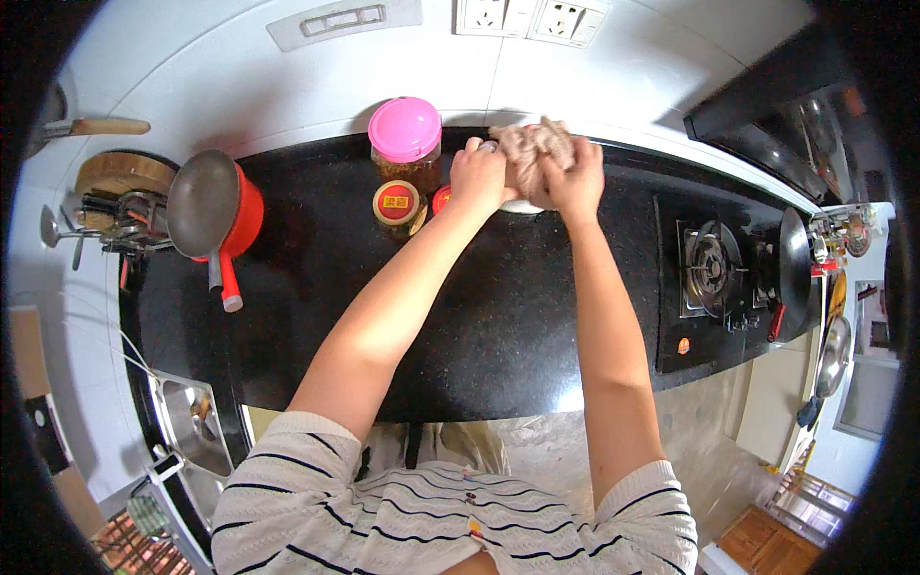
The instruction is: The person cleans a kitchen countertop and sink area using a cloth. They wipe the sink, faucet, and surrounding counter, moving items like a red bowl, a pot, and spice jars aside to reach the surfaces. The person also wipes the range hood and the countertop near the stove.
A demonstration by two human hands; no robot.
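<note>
Both my arms reach across the black countertop (460, 316) to its back edge by the wall. My right hand (577, 182) is closed on a crumpled beige cloth (539, 149), which bunches up above the fingers. Just left of it, my left hand (476, 175) is closed, its fingers curled at the far side; what they grip is mostly hidden. Below the cloth, between my hands, a white rounded rim (522, 206) shows in part. Close to my left wrist are a small red lid (441, 198), a jar with a red and gold lid (398, 203) and a pink-lidded jar (405, 134).
At the left, a red-sided pan (216, 206) leans by a round wooden board (125, 175) and a utensil rack. A sink (192, 422) lies at the lower left. The gas stove (711, 268) is on the right, with a dark wok (793, 264) beside it. Wall sockets (532, 17) are above.
</note>
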